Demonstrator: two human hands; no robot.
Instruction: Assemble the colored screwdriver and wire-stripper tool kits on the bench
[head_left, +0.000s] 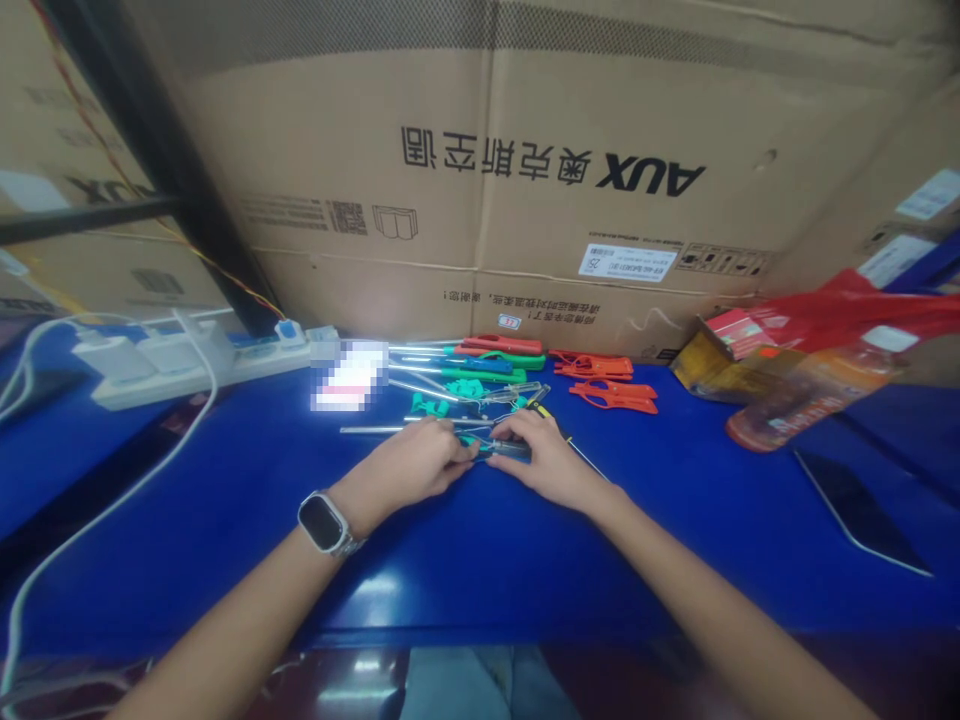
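Observation:
My left hand (420, 458), with a watch on its wrist, pinches a small teal part (469, 442) at the middle of the table. Close beside it, the fingers of my right hand (551, 455) are closed around a dark, see-through piece (512, 450); its exact kind is unclear. A yellow-and-black handle (540, 408) lies just beyond my right hand, a thin shaft (589, 458) running out past it. Beyond my hands are thin metal rods (367, 430), teal plastic clips (430, 404), and rods with red (502, 346), green (491, 376) and blue handles (487, 365).
Orange plastic pieces (615, 396) lie at the back right, near a drink bottle (814, 395) on its side and a dark flat device (862, 515). A white power strip (202, 372) with cables stands left. Behind rises a large cardboard box (337, 120).

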